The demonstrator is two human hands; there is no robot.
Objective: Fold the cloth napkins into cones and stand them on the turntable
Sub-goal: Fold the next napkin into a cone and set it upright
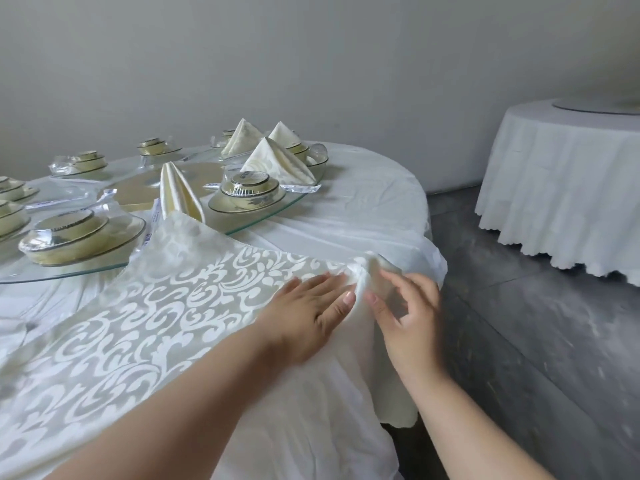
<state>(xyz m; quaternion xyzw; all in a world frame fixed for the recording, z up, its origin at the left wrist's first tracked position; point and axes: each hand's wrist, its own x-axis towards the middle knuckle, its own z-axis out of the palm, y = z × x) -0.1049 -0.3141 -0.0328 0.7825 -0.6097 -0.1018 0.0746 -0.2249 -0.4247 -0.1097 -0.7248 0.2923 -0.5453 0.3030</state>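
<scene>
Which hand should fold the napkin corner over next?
Probably the right hand: it already pinches the napkin at its raised corner. The left hand lies flat beside it, pressing the cloth down.

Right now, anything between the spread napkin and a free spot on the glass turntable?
Partly. A standing folded cone sits on the turntable rim just beyond the patterned napkin; wrapped bowl sets flank it. Gaps between look open.

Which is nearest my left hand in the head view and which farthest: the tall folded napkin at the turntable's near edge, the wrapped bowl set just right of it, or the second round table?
From the left hand:
1. Wrapped bowl set, ahead on the glass turntable.
2. Tall folded napkin, ahead and left; nearly tied with the bowl set.
3. Second round table, far right across the floor.
</scene>
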